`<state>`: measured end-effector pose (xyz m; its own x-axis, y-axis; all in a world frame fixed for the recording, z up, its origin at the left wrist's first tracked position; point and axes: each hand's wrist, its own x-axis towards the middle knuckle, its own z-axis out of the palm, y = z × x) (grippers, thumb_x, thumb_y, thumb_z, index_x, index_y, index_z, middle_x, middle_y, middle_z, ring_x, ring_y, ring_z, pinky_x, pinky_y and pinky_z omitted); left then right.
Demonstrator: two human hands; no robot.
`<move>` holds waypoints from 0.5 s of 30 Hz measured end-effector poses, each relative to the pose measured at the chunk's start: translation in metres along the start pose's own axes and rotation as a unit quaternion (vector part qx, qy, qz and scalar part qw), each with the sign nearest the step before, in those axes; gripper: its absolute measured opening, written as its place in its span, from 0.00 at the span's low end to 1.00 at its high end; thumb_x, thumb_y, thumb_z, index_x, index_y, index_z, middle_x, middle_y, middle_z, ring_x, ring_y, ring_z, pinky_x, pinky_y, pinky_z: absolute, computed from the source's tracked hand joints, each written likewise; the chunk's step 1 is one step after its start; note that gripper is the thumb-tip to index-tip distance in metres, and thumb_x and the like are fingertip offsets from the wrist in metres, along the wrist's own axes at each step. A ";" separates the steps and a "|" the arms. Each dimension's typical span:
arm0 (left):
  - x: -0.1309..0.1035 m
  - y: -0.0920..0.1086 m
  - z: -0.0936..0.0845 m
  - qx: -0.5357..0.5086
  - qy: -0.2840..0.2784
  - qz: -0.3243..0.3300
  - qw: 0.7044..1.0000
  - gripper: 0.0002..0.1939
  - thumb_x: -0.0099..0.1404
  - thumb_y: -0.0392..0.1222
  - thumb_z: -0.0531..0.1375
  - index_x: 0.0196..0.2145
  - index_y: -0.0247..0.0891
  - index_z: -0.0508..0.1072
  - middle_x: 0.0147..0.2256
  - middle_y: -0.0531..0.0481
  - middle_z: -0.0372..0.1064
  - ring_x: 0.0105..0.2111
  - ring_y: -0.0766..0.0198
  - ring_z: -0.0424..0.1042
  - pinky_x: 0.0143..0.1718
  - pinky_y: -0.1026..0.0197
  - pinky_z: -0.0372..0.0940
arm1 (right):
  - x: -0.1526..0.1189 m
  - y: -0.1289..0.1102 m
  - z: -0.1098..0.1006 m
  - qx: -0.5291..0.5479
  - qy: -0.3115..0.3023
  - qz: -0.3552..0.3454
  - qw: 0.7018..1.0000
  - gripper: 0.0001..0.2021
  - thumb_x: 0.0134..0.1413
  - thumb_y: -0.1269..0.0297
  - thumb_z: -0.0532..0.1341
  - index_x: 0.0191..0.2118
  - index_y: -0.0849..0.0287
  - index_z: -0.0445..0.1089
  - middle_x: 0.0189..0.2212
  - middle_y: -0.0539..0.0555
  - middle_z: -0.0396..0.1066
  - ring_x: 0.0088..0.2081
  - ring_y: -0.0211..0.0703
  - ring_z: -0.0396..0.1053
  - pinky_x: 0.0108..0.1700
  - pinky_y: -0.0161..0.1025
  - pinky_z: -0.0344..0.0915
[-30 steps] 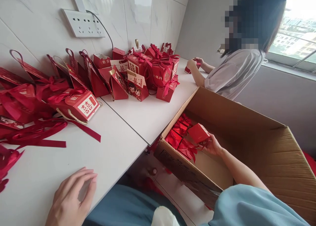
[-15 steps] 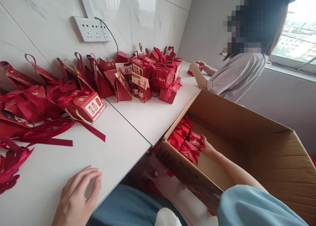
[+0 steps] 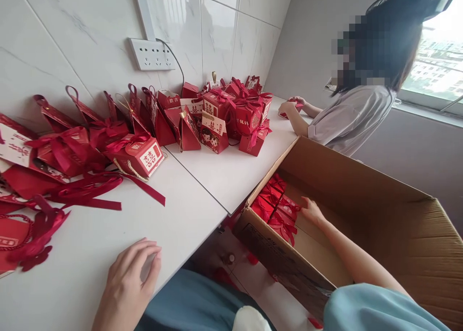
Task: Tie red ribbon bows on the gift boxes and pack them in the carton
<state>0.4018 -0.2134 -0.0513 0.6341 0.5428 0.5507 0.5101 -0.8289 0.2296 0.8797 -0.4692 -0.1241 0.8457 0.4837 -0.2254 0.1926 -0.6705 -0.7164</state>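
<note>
My right hand (image 3: 313,212) reaches into a large cardboard box (image 3: 394,225), fingers extended and holding nothing. Just left of its fingertips, several small red gift boxes (image 3: 287,208) with ribbon bows are packed into the carton's near left corner. My left hand (image 3: 130,278) lies on the white table (image 3: 184,225) near its edge, fingers loosely curved and empty. On the table beyond it stands a red gift box with a white label (image 3: 152,159), with a loose dark red ribbon (image 3: 97,198) lying in front.
Red gift bags and boxes (image 3: 249,114) crowd the table along the tiled wall. A socket panel (image 3: 152,55) with a cable is above them. Past the carton, a co-worker (image 3: 349,114) holds a red item (image 3: 291,107) at the table's far end.
My right hand has let go of a red gift box in the carton and drawn slightly right. My left hand still rests on the table. The whole view has shifted a little.
</note>
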 end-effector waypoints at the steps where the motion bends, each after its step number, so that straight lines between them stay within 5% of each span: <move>1: 0.000 0.000 0.000 0.002 0.001 0.002 1.000 0.08 0.63 0.44 0.52 0.35 0.43 0.69 0.37 0.49 0.72 0.41 0.57 0.72 0.40 0.59 0.63 | 0.005 -0.004 0.001 -0.041 0.018 -0.013 0.999 0.14 0.40 0.69 0.58 0.37 0.60 0.70 0.36 0.60 0.68 0.46 0.57 0.66 0.49 0.50 0.61; 5: 0.000 0.001 0.000 -0.010 0.002 -0.004 1.000 0.08 0.63 0.44 0.52 0.35 0.42 0.69 0.37 0.48 0.72 0.41 0.57 0.71 0.41 0.58 0.63 | 0.015 -0.018 0.017 -0.135 -0.017 -0.071 0.988 0.07 0.42 0.62 0.62 0.29 0.58 0.73 0.42 0.59 0.69 0.49 0.56 0.65 0.54 0.47 0.59; 11: 0.001 0.007 -0.004 -0.019 -0.009 -0.015 1.000 0.07 0.64 0.43 0.52 0.35 0.41 0.68 0.37 0.48 0.71 0.41 0.58 0.71 0.43 0.58 0.63 | 0.016 -0.022 0.037 -0.224 -0.076 -0.111 0.965 0.03 0.47 0.69 0.63 0.25 0.59 0.72 0.45 0.57 0.69 0.50 0.54 0.65 0.52 0.47 0.61; 15: 0.002 0.008 -0.005 -0.018 -0.013 -0.009 1.000 0.07 0.64 0.43 0.52 0.36 0.41 0.68 0.37 0.48 0.71 0.42 0.58 0.70 0.43 0.58 0.62 | 0.015 -0.024 0.039 -0.240 -0.111 -0.108 0.958 0.08 0.58 0.64 0.59 0.41 0.60 0.71 0.48 0.57 0.67 0.48 0.47 0.66 0.49 0.48 0.65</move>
<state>0.4040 -0.2194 -0.0449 0.6403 0.5606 0.5252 0.5001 -0.8232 0.2689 0.8680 -0.4242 -0.1359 0.6433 0.7131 -0.2786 0.6033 -0.6962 -0.3889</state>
